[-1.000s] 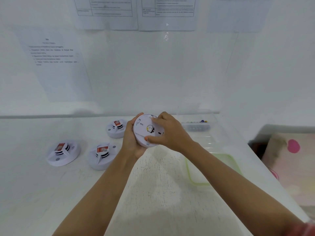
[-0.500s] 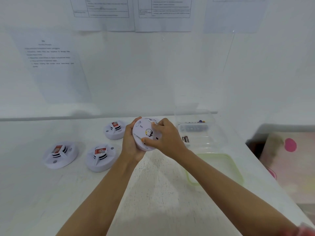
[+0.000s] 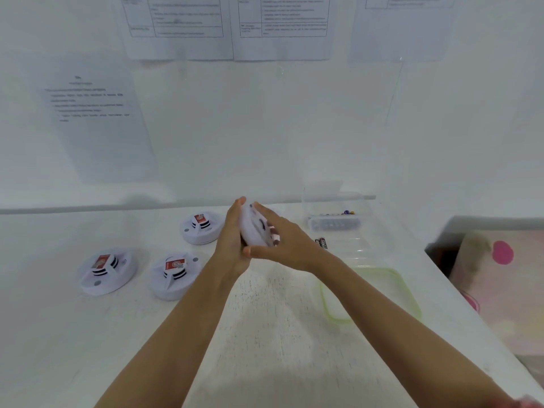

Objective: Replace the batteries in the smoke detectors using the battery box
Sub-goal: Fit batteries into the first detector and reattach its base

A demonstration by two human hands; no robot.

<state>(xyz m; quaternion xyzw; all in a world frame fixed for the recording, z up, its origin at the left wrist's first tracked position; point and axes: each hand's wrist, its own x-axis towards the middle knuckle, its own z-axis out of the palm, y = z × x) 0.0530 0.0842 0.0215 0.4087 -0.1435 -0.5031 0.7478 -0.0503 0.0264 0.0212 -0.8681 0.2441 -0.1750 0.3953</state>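
Btw L hand [image 3: 232, 241], R hand [image 3: 290, 245]: detector [image 3: 252, 231]

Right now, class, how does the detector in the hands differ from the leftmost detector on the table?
The held detector is lifted and tilted on edge; the leftmost detector lies flat. The left hand and right hand grip the held detector; the leftmost detector is untouched. Both are white and round.

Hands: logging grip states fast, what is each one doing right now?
Left hand: holds the smoke detector from behind.
Right hand: grips the same detector's front.
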